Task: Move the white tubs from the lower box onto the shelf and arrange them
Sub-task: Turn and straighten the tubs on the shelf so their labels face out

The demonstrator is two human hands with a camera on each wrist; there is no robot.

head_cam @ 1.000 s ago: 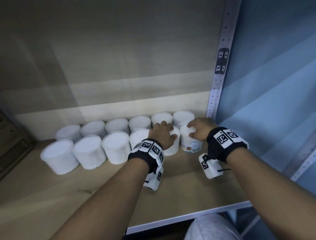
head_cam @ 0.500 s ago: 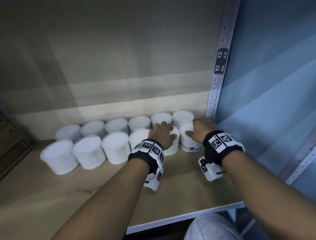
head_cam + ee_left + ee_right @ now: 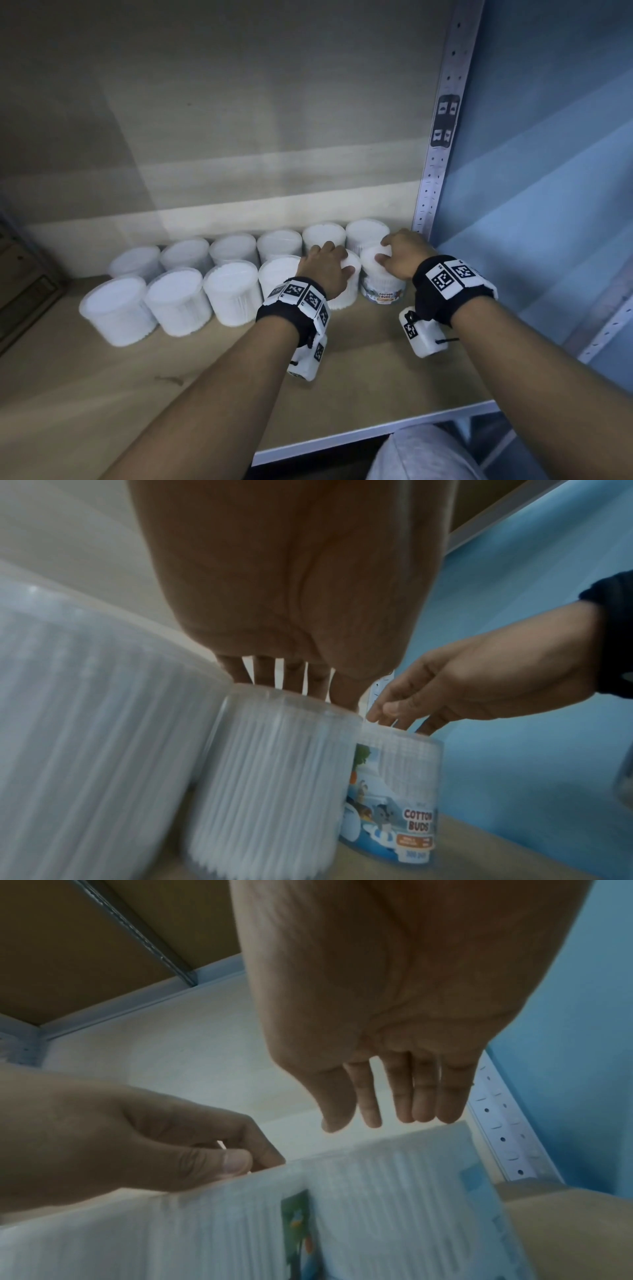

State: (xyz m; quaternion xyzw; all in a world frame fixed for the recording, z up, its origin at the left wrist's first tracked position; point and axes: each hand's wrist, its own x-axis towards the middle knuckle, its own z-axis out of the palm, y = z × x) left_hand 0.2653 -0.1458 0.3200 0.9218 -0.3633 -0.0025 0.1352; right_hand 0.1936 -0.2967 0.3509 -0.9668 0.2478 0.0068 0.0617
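Twelve white cotton-bud tubs stand on the wooden shelf [image 3: 359, 383], all upright, in two rows of six running leftward from the perforated metal upright [image 3: 442, 144] at the shelf's back right corner. The back row [image 3: 233, 245] sits against the pale back wall [image 3: 239, 102]; the front row [image 3: 174, 301] stands just before it, tubs touching or nearly so. Two hands are in view. The left hand [image 3: 323, 270] lies on top of the fifth front tub [image 3: 274, 777], second from the upright, fingers bent down over its lid. The right hand [image 3: 400, 253] rests on the labelled tub [image 3: 382, 287], the front one nearest the upright, with fingers curved loosely over the lid rim.

The left wrist view shows what the head view only hints at: the label reads "COTTON BUDS" with cartoon animals on blue, and the left fingertips [image 3: 294, 680] press on the lid rather than wrapping the wall. The right wrist view shows the right fingers [image 3: 421, 1096] nearly straight, hanging just above the lid, so whether they touch it cannot be told there; it also shows the underside of a brown upper shelf board [image 3: 85, 939].

Right of the upright is a blue wall [image 3: 548, 171]. Both wrists wear black bands with square coded markers [image 3: 445, 279].
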